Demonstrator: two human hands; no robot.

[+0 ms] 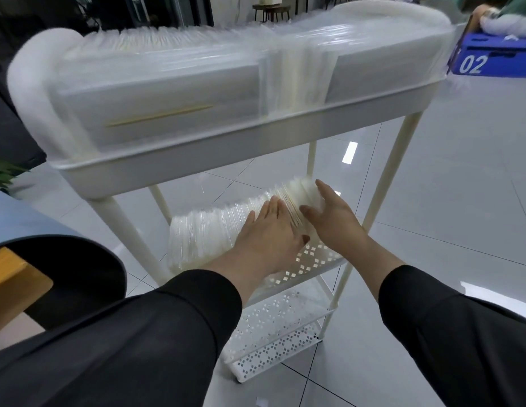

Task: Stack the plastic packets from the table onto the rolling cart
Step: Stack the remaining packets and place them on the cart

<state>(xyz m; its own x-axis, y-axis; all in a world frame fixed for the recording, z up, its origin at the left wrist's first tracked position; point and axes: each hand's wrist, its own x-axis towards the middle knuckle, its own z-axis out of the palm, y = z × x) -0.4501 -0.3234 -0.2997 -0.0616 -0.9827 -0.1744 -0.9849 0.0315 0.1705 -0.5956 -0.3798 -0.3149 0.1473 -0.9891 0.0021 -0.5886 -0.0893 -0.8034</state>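
A white rolling cart [173, 168] stands in front of me with three tiers. Its top tray is packed with upright rows of clear plastic packets [156, 83]. On the perforated middle shelf [311, 261] another row of packets [209, 227] stands on edge. My left hand [270, 230] lies flat with straight fingers on top of that row. My right hand [329, 212] presses against the row's right end, fingers extended along the last packets. Both sleeves are black.
The perforated bottom shelf [273, 339] holds nothing I can see. A blue table edge [23, 218] and a dark round stool [70, 274] are at my left. A blue crate marked 02 [491, 57] sits on the glossy tiled floor at the far right.
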